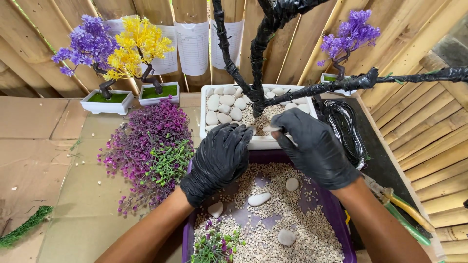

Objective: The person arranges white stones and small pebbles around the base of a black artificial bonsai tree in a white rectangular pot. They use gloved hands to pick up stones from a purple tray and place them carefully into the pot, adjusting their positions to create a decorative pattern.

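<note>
I see a white rectangular plastic planter [258,142] standing upright at the middle of the tabletop, just beyond the purple tray. Its bed holds fine gravel with smooth white pebbles [225,108] packed along the left and far sides. A black tape-wrapped tree trunk [257,73] rises from it, branching right.

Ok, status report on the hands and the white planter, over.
Left hand gloved, resting on planter rim. Right hand pinching a white pebble over it. Black-wrapped trunk stands among the stones. Gravel tray below, nothing blocking.
</note>
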